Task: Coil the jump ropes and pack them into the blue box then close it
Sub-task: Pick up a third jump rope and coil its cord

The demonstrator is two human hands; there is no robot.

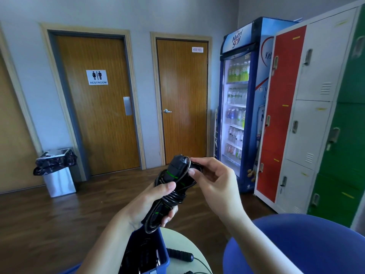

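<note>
Left hand [146, 203] grips, right hand [215, 180] pinches the coiled jump rope [171, 197] before RESTROOM door [98, 119] and HOSE REEL door [183, 91].

1. jump rope [170, 197]: black cord, glossy, smooth plastic coating.
2. loose handle [179, 255]: black, matt, ribbed, foam-like.
3. blue box [163, 250]: smooth plastic.
4. restroom door [98, 125]: wood grain, satin finish.
5. trash bin [59, 184]: brushed metal; bin liner [55, 161]: glossy black plastic.
</note>
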